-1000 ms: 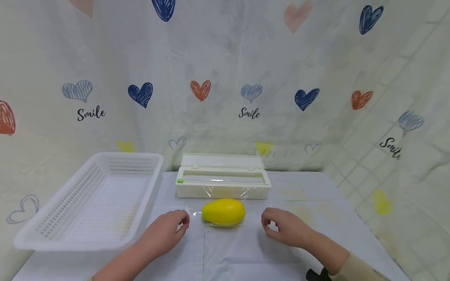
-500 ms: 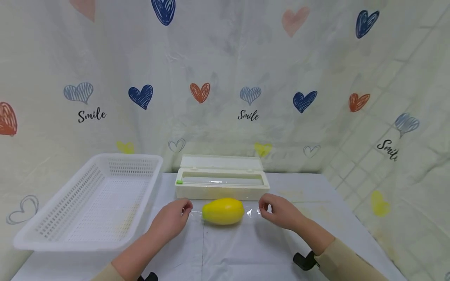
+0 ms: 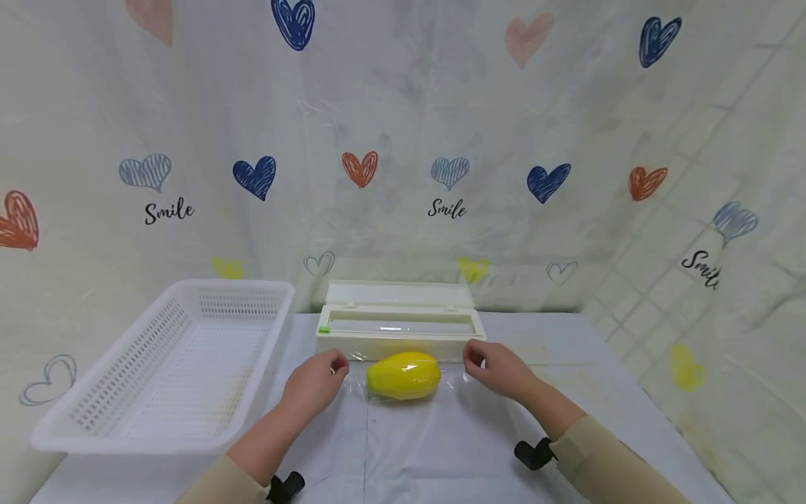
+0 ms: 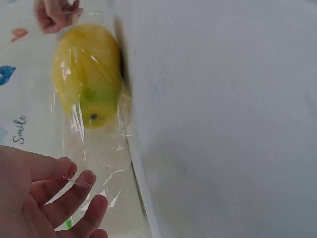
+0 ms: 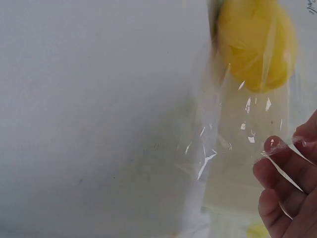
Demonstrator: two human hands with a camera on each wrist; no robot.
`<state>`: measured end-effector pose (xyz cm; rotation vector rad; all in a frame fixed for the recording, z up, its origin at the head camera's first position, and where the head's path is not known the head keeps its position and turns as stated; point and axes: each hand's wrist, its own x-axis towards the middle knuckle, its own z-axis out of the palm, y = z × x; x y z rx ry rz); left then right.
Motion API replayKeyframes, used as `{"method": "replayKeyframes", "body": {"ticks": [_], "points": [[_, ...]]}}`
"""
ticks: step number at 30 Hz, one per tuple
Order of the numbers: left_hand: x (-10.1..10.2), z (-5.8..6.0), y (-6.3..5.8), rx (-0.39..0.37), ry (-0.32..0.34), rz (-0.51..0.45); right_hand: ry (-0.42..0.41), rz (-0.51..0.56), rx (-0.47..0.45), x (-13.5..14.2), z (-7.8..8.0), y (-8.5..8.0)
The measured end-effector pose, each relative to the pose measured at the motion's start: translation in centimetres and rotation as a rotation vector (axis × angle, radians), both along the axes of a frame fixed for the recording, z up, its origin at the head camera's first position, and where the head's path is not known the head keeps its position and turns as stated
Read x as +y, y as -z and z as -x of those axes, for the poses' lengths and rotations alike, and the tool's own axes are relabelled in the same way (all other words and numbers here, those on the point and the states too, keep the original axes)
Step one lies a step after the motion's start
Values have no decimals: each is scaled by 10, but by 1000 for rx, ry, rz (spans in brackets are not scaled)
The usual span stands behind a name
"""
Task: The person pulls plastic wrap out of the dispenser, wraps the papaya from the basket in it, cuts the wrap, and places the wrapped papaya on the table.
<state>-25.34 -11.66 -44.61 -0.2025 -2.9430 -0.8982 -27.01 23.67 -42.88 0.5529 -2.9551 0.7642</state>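
Note:
A yellow fruit, greenish at its left end and looking like a papaya (image 3: 404,376), lies on the table with clear plastic wrap (image 4: 81,144) over it. On its left, my left hand (image 3: 317,381) pinches one end of the wrap between thumb and fingertips. To its right, my right hand (image 3: 499,369) pinches the opposite end of the film (image 5: 247,126). Both hands are raised a little and apart from the fruit. Just behind it stands a white cling film dispenser (image 3: 403,346), its lid up and a green slider (image 3: 324,329) at the left.
A white plastic basket (image 3: 280,350) with perforated walls stands on the left of the table, near my left forearm. White cloth (image 3: 403,455) covers the table. Behind hangs a curtain (image 3: 390,91) printed with hearts.
Both hands have moved up and away from me, bringing the film ends up beside the fruit. The film now shows folds over the fruit. Basket and dispenser stay put.

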Motion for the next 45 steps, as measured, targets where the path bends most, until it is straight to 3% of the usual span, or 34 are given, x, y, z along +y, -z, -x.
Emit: {"method": "replayKeyframes", "body": {"ticks": [6,11,21,28,33,39,45], "points": [[3,9,5,-50,15,31,71,-33,-80,-4,13,13],[8,12,4,-92,31,58,69,-73,-133,-8,22,24],[4,13,5,-174,18,-72,71,-43,-179,-7,19,28],[1,8,3,-73,-3,-63,85,-44,-180,-6,17,28],[8,-6,-6,34,15,-43,79,-22,-182,-4,15,23],[21,-19,-11,152,153,2,109,39,-206,7,11,14],[25,-17,-7,198,312,43,79,22,-43,14,2,8]]}}
